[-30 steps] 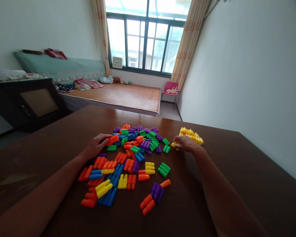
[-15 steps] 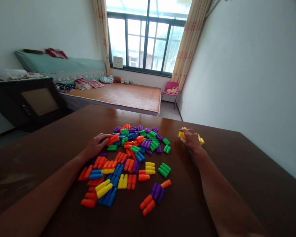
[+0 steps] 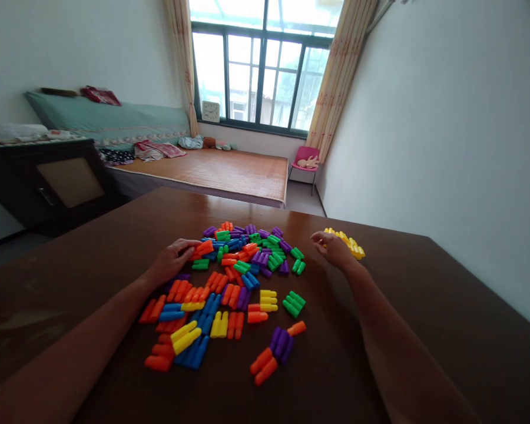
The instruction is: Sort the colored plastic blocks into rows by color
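Observation:
Plastic bullet-shaped building blocks in several colours lie in a heap on the brown table. At the heap's left edge my left hand (image 3: pixel 176 257) has its fingers closed on an orange building block (image 3: pixel 202 249). My right hand (image 3: pixel 332 248) is over the table to the right of the heap, its fingers apart and holding nothing. Just beyond it, a group of yellow building blocks (image 3: pixel 355 248) lies together, partly hidden by the hand. Nearer to me are a yellow block (image 3: pixel 269 300), a green block (image 3: pixel 294 304) and a purple block (image 3: pixel 282 345) touching orange ones.
The dark brown table (image 3: pixel 415 306) extends to both sides of the blocks. Past its far edge stand a low bed (image 3: pixel 242 174) and a pink chair (image 3: pixel 306 158). A dark cabinet (image 3: pixel 66 176) is at the left, and a white wall (image 3: pixel 446 129) runs along the right.
My right hand has let go of the yellow blocks and shifted slightly left, towards the heap. My left hand stays in place on the orange block.

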The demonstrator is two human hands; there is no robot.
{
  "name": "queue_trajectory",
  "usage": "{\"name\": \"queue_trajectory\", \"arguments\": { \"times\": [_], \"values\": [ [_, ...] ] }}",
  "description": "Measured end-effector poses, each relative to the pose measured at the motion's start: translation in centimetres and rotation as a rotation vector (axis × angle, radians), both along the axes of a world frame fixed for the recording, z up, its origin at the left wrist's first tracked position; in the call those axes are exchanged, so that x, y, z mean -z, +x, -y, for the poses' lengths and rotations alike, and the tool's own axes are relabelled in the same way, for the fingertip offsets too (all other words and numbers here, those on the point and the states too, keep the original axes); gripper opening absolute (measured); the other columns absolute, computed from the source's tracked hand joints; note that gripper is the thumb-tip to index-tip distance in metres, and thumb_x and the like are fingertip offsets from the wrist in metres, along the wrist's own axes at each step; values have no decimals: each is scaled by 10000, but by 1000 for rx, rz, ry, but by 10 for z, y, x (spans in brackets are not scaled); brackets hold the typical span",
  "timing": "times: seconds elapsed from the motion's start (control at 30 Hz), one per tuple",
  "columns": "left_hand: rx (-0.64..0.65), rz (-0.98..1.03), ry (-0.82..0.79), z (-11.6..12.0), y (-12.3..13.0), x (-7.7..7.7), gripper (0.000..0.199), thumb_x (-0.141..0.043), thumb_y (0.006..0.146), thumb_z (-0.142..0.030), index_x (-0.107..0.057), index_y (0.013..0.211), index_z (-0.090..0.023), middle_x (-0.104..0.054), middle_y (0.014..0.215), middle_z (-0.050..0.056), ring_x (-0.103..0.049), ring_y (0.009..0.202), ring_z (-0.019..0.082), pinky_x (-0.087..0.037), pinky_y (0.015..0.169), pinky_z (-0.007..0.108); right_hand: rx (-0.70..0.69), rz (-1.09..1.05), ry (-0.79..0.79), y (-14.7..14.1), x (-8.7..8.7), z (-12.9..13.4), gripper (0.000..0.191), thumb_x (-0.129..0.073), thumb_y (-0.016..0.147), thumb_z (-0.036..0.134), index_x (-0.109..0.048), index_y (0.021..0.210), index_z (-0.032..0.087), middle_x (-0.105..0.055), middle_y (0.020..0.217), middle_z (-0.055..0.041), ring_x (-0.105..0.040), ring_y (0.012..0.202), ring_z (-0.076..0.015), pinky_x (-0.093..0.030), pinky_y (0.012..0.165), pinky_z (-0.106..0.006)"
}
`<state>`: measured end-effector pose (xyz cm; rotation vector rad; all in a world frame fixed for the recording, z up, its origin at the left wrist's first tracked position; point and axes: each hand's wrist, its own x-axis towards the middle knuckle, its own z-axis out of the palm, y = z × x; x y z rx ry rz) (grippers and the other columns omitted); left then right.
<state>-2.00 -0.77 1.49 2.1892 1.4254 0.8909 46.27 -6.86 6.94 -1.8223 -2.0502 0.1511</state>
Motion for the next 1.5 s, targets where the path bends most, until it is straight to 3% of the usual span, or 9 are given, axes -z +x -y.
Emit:
{"name": "queue_trajectory", "arguments": {
  "times": [0.13, 0.27, 0.4, 0.6, 0.8, 1.0, 1.23, 1.37, 1.5],
  "values": [
    [2, -2, -3, -1, 0, 1, 494, -456, 865, -542, -661, 1144, -190, -646, 1153, 80, -595, 1069, 243, -450, 958, 338, -508, -149, -409, -60, -26, 21, 282, -665, 780, 344, -681, 1035, 226, -697, 898, -1, -633, 774, -146, -474, 698, -238],
    [0, 1, -10, -1, 0, 2, 496, -449, 865, -547, -660, 1143, -195, -648, 1146, 75, -594, 1063, 242, -452, 954, 341, -698, 47, -455, -114, -28, 43, 444, -772, 663, 356, -674, 1075, 223, -676, 961, -21, -610, 739, -151, -442, 623, -228],
    [-12, 3, -18, 1, 1, -1, 512, -449, 852, -561, -665, 1136, -194, -649, 1140, 81, -592, 1057, 250, -456, 944, 350, -673, 193, -327, -128, -22, 50, 467, -777, 654, 260, -661, 1107, 240, -647, 1075, -40, -608, 847, -196, -440, 661, -246],
    [-10, 16, -38, 3, 3, -5, 532, -456, 835, -587, -671, 1137, -205, -655, 1137, 78, -594, 1056, 258, -464, 940, 359, -552, 212, -248, -101, -21, 37, 586, -538, 713, -12, -636, 1192, 312, -606, 1215, -21, -581, 1063, -200, -437, 851, -257],
    [-10, 17, -13, 1, 2, -4, 527, -465, 837, -584, -678, 1124, -197, -659, 1134, 80, -604, 1043, 252, -466, 942, 356, -482, 220, -278, -108, -22, 38, 376, -684, 763, 278, -661, 1134, 224, -631, 1127, -81, -608, 971, -231, -459, 822, -306],
    [-8, 18, -18, 2, 2, -4, 535, -460, 835, -592, -675, 1130, -203, -661, 1139, 81, -599, 1058, 259, -463, 952, 368, -498, 232, -265, -110, -22, 38, 349, -695, 753, 236, -648, 1099, 217, -628, 1113, -75, -600, 968, -212, -452, 813, -293],
    [-15, 15, -5, 1, 2, -3, 534, -458, 832, -603, -684, 1114, -211, -666, 1130, 72, -606, 1048, 253, -475, 934, 348, -334, 283, -291, -110, -18, 38, 307, -687, 728, 309, -631, 1014, 212, -669, 1012, -78, -615, 921, -224, -437, 694, -266],
    [-15, -12, 6, 2, 1, -4, 521, -455, 844, -578, -670, 1143, -210, -662, 1128, 70, -609, 1039, 248, -475, 925, 346, -363, 136, -247, -101, -22, 34, 308, -676, 699, 268, -620, 999, 228, -673, 984, -41, -617, 879, -193, -443, 700, -259],
    [-14, -12, 7, 5, 3, -8, 530, -455, 839, -588, -677, 1128, -204, -667, 1116, 70, -617, 1021, 247, -483, 903, 336, -267, -211, -249, -63, -24, 21, 320, -637, 735, 269, -576, 1042, 205, -648, 997, -30, -611, 792, -143, -484, 701, -258]
  ]
}}
